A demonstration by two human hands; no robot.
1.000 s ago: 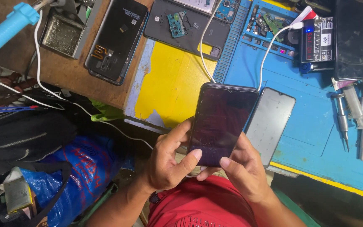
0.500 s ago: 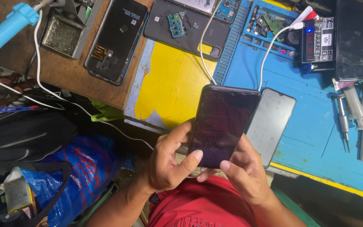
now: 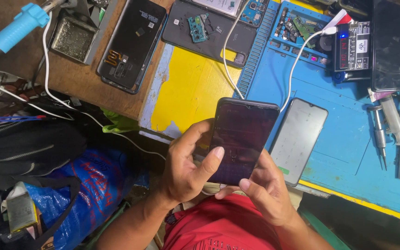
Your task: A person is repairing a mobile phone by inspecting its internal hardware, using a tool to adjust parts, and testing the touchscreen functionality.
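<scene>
A black smartphone (image 3: 245,136) with a dark screen is held upright between both hands over the bench edge. My left hand (image 3: 187,169) grips its left side, thumb resting on the lower screen. My right hand (image 3: 265,190) supports the bottom right corner, thumb near the lower edge. A white cable (image 3: 228,55) plugs into the phone's top. A second phone with a grey screen (image 3: 299,139) lies on the blue mat (image 3: 348,139) just to the right.
A yellow pad (image 3: 190,92), an opened phone back (image 3: 133,44), a loose circuit board (image 3: 200,25) and a metal tin (image 3: 72,39) lie at the back. A small tester with a lit display (image 3: 353,48), a dark tablet (image 3: 396,44) and screwdrivers (image 3: 394,134) sit right. Bags (image 3: 70,185) crowd the lower left.
The phone has shifted slightly in my hands, and my left thumb has slid a little on the lower screen. Nothing else has moved.
</scene>
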